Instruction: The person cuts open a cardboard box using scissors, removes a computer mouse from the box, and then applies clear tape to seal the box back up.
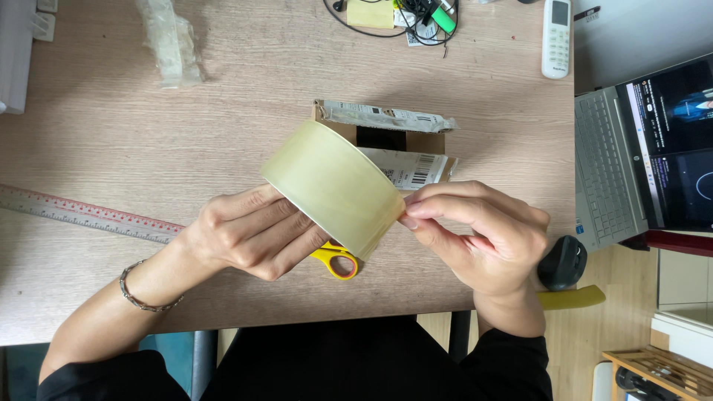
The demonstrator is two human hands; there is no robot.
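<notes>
Tape roll [334, 187] | left hand [249, 234] fingers clamped on it | right hand [483, 238] fingers pinching its edge | cardboard box [386, 137] behind, open

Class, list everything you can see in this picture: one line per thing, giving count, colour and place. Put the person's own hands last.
Tape roll: 1, clear yellowish, held above the desk's middle.
Cardboard box: 1, brown with white labels, behind the roll.
Scissors: 1, yellow handles, under the roll, mostly hidden.
Ruler: 1, silver metal, left on the desk.
Plastic wrap: 1, clear, top left.
Remote control: 1, white, top right.
Cables with sticky notes: a tangle, black with yellow and green, top centre.
Laptop: 1, silver, open, right edge.
Mouse: 1, black, desk's right corner.
Desk: 1, light wood.
Bracelet: 1, silver, left wrist.
Left hand: grips the roll.
Right hand: pinches the roll's edge.
</notes>
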